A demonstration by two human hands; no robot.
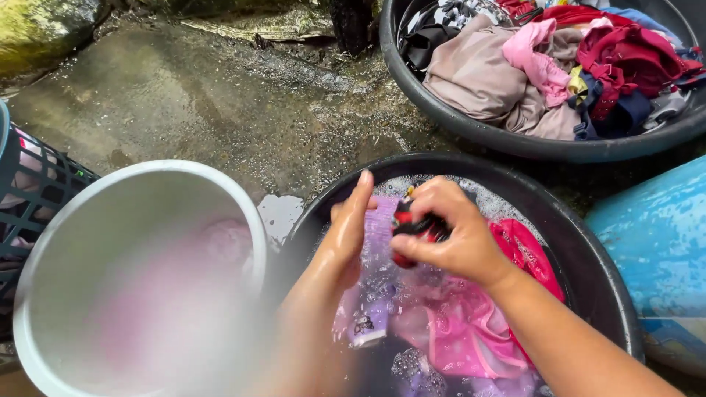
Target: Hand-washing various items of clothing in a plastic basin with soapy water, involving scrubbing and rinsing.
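Note:
My left hand (348, 229) holds a wet lilac cloth (376, 254) flat against its palm above a black basin (588, 254) of soapy water. My right hand (450, 234) grips a red and black scrub brush (413, 229) and presses it on the lilac cloth. Pink garments (460, 323) and a red one (531, 254) soak in the basin under my hands. Foam lies along the far side of the water.
A white bucket (140, 276) with pink cloth in water stands at the left. A second black basin (471, 121) heaped with dry clothes sits at the top right. A dark laundry basket (29, 191) is at the far left, a blue drum (654, 242) at right. The concrete floor (220, 95) is wet.

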